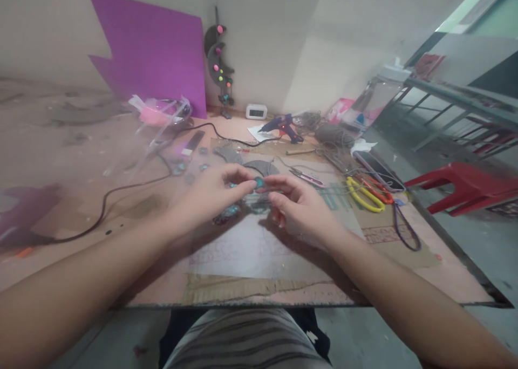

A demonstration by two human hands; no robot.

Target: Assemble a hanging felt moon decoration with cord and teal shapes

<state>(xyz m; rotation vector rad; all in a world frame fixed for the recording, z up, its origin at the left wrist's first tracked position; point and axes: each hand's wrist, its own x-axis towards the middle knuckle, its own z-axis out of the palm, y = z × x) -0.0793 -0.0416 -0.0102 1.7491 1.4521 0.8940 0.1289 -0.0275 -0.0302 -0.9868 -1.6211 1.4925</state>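
Observation:
My left hand [226, 188] is closed, thumb and index finger pinching a small round teal piece [259, 183]. From the other side my right hand [297, 199] meets it with curled fingers, its index fingertip at the piece's edge. The piece is too small and blurred to tell its kind. Beneath and beside my left fingers lies a cluster of teal and dark bits [226, 213], partly hidden by that hand. A grey crescent shape [261, 168] lies just beyond my fingertips on the work sheet [251, 255].
Behind stand a glue gun [281, 127], a small white clock [256, 111] and a crescent hanging [218, 61] on the wall. Yellow-handled scissors [366, 195], a phone [380, 170] and a snipper [307, 178] lie right. A black cable [105, 202] crosses the left side.

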